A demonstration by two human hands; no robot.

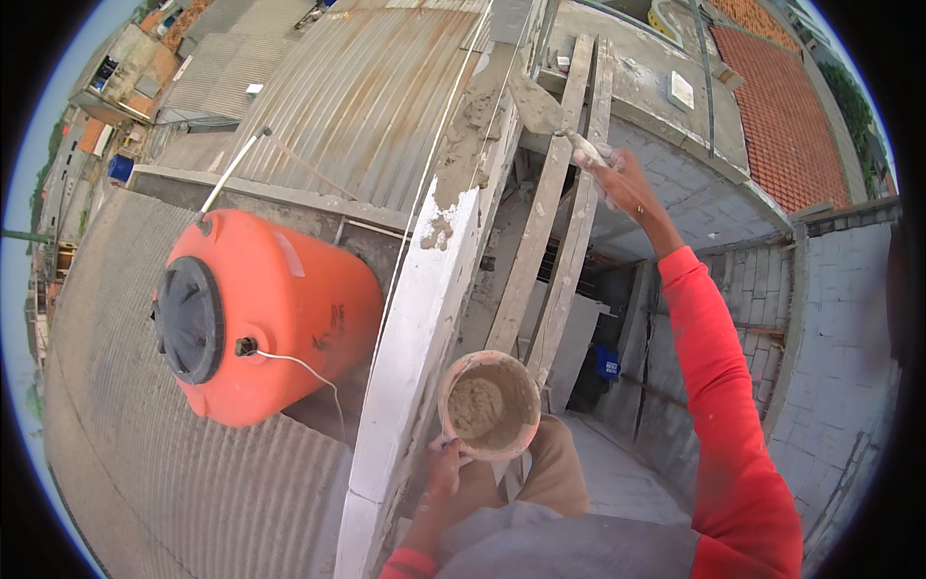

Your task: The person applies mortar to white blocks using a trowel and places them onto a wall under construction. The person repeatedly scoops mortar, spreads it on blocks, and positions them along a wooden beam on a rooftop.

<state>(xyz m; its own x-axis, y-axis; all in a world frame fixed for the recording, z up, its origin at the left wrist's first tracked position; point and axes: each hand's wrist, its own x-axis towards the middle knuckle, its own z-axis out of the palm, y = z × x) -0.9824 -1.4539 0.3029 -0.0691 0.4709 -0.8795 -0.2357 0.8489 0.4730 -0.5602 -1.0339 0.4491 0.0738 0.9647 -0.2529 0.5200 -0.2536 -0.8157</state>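
Rooftop, top edge of white block wall (424, 318). Right hand (627, 183) fisted on trowel (540, 104) handle, blade at wet mortar (473, 145). Left hand (446, 465) grips bucket (490, 405) rim; likely heavy, sloppy, so support underneath.

Soft, even daylight fills the scene, bright but without hard glare, as under thin cloud. The orange water tank (275, 323) serves as anchor: its upper curve catches a pale sheen, while the gap just right of and below it sinks into deep shade. Far right of the tank, the block walls look flat and grey. Straight edges bow strongly toward the rim, where black corners close in. Focus is mostly sharp, softening slightly at the edges.
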